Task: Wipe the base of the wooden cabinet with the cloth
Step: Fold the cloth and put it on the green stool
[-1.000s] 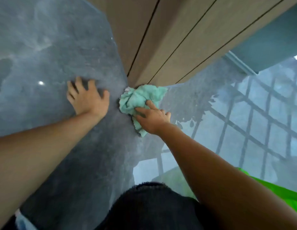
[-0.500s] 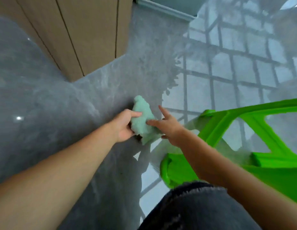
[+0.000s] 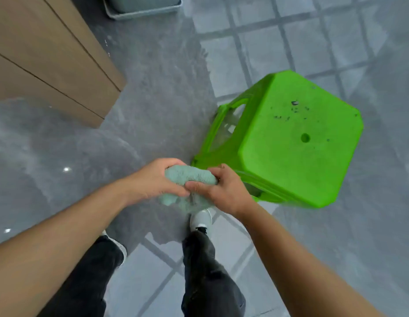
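Observation:
A bunched pale green cloth [image 3: 189, 177] is held between both hands above the floor, in the middle of the view. My left hand [image 3: 153, 179] grips its left side and my right hand [image 3: 224, 191] grips its right side, thumbs pressed into the fabric. The wooden cabinet [image 3: 50, 60] stands at the upper left, its base corner meeting the grey floor well away from the cloth. Part of the cloth hangs below my hands.
A bright green plastic stool [image 3: 290, 138] stands just right of my hands. A grey bin [image 3: 141, 5] sits at the top by the cabinet. My legs in dark trousers and a white shoe [image 3: 201, 218] are below on the glossy grey floor [image 3: 153, 88].
The cloth has left the cabinet's base corner. My left hand came off the floor and joined the right on the cloth. The view has risen and the stool is now in full sight.

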`<act>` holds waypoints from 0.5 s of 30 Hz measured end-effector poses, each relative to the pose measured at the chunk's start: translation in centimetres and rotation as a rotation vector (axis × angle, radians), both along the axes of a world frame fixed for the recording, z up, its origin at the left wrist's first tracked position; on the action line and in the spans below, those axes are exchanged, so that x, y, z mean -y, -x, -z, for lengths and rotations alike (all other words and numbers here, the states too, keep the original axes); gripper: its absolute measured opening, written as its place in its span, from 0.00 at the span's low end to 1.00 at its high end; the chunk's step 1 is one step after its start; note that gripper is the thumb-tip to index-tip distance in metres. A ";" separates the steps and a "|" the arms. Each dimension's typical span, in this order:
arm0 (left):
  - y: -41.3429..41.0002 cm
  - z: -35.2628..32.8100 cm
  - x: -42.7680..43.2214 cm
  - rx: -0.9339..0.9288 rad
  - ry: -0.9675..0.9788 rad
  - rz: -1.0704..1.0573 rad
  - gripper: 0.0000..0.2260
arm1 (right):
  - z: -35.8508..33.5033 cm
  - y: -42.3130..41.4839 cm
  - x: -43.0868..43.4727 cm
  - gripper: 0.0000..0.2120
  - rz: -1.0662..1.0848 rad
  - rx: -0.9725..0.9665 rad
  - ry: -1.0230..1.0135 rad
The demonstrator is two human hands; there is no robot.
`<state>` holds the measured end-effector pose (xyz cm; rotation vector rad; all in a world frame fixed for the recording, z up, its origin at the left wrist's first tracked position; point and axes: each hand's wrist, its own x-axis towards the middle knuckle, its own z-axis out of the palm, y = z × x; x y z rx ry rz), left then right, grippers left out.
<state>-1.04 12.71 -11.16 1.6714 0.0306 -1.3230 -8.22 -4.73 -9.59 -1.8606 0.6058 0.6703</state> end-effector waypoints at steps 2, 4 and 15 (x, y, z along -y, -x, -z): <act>0.3 -3.7 2.6 0.088 -0.040 0.036 0.17 | -4.5 1.3 3.1 0.18 0.092 0.015 -0.069; 0.5 -5.5 6.0 0.065 0.004 -0.017 0.18 | -6.9 2.3 6.7 0.13 0.245 0.031 -0.188; 1.0 0.9 20.2 0.205 -0.200 -0.278 0.30 | 0.4 3.3 15.7 0.22 0.769 0.062 -0.182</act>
